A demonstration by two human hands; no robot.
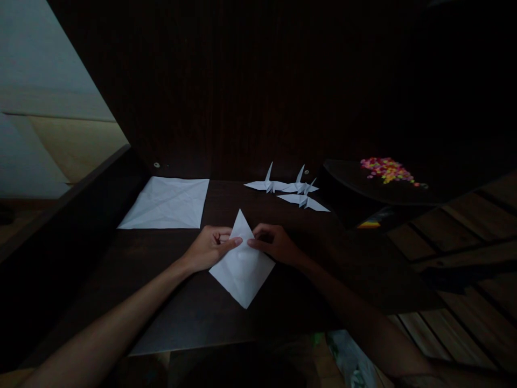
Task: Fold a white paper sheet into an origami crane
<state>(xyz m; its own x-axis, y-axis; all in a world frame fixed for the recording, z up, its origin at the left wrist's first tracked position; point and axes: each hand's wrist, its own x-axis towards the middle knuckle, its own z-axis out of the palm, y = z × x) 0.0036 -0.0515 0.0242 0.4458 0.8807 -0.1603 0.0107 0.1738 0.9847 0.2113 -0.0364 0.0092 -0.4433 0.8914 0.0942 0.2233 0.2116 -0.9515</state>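
Two bare hands, the left hand (207, 249) and the right hand (279, 246), appear in the forward-and-down view I follow from a distance, both pinching one folded white paper (243, 277) over the tabletop (169, 318), closer to its near edge than to its far edge. The left hand is narrow, thumb laid on the front face and fingers curled at the paper's left side; the right hand nearly mirrors it, thumb on the face, forefinger bent beside the right margin. I judge that the thumbs sit close together to steady the paper and press its layers. The paper is kite-shaped: its long axis runs from near edge to far edge, the slender tip pointing to the far edge, the blunter corner to the near edge. I cannot tell whether that lower corner touches the tabletop. At the far left corner lies a creased white sheet (169, 205), probably kept there clear of the forearms. Three paper cranes (302, 202) stand close-set along the far edge, right of its middle, likely grouped out of the hands' way. Near the right end, I note small coloured pieces (390, 170) heaped on a dark curved-edged surface (347, 175), seemingly to hold them together.
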